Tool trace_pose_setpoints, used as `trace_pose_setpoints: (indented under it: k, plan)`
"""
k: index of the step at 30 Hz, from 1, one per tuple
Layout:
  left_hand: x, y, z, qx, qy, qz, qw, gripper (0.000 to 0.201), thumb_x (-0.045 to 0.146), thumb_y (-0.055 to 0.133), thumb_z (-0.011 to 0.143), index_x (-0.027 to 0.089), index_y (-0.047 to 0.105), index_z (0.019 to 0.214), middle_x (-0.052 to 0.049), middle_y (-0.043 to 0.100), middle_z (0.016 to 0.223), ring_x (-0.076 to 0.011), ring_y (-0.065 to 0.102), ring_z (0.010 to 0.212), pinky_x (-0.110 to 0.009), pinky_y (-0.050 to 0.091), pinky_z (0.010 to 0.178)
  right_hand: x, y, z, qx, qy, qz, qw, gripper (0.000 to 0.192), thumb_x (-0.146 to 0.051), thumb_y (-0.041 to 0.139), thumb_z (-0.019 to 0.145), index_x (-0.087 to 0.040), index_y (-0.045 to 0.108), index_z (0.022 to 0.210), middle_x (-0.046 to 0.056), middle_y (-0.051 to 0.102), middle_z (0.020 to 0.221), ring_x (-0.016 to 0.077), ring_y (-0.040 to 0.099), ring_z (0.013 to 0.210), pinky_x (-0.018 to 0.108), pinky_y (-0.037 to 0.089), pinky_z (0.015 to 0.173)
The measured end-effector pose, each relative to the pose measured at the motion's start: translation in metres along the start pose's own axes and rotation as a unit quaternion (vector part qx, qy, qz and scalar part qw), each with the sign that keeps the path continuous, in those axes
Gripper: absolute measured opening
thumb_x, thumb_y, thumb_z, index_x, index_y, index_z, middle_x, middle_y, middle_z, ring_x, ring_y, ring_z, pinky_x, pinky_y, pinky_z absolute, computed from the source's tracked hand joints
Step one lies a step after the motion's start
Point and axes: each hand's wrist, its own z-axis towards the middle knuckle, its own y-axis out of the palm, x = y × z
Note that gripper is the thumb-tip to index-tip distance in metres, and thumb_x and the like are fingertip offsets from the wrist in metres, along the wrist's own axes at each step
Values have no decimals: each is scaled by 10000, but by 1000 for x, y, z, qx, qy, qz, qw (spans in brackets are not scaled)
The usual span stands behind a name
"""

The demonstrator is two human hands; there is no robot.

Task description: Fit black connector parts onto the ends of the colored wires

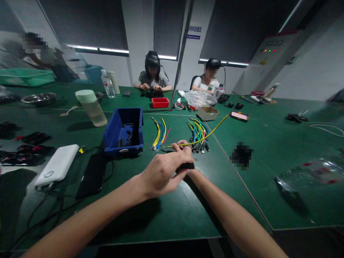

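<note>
**Yellow-green lead going into a black part — mid-fit**

Yellow-green wire [206,135] runs from the hands toward the far edge of the desk [172,211], ending by a small pink-topped box [239,115]. Near end is pinched at the left hand [161,173] — fingers [179,146] closed on it, thumb and index on top. Small black part [185,166] sits between both hands, just above the desk surface, a little in from the near edge.

Right hand [189,168] is mostly hidden behind the left; it looks curled on the black part, but I can't tell the grip for sure.

Judgement: step in hand is seating the wire end into the black part. Next move calls for keeping the part steady, lining the tip up with its opening and pushing straight — a loose pinch would let the lead buckle.

Around: two bundles of coloured leads [159,134] [198,134] just beyond the hands, blue bin [123,130] to the left of them, white power bank [57,165] toward the left edge.
</note>
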Motion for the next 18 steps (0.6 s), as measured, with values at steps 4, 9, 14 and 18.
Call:
trace_pose_setpoints:
  k: [4, 9, 14, 18]
  plan:
    - [-65, 32, -44, 32, -158, 64, 985, 179, 191, 531, 871, 178, 576, 1044, -63, 661, 1003, -189, 631, 931, -337, 507, 854, 0, -1, 3, -6, 17, 21, 1000, 275, -368, 650, 711, -217, 453, 831, -11, 629, 693, 168, 644, 643, 237, 468, 488]
    - [-104, 42, -73, 51, -234, 107, 965, 134, 195, 528, 861, 200, 608, 968, -43, 664, 946, -197, 628, 889, -339, 499, 814, 1, -3, 1, 3, 34, 43, 999, 290, -365, 653, 714, -226, 434, 843, 1, 659, 728, 179, 665, 674, 233, 478, 478]
    - [-110, 38, -73, 65, -269, 95, 956, 148, 192, 533, 858, 199, 620, 977, -49, 663, 980, -205, 611, 936, -356, 484, 849, -5, -12, -16, -19, 39, 45, 998, 285, -349, 663, 728, -221, 436, 842, 9, 676, 744, 177, 672, 700, 223, 474, 485]
    - [-110, 34, -71, 63, -282, 78, 954, 154, 182, 541, 853, 196, 644, 966, -58, 671, 982, -216, 598, 962, -391, 465, 884, -12, -19, -26, -35, 49, 52, 997, 314, -368, 691, 712, -220, 441, 830, 7, 677, 745, 181, 675, 709, 229, 473, 493]
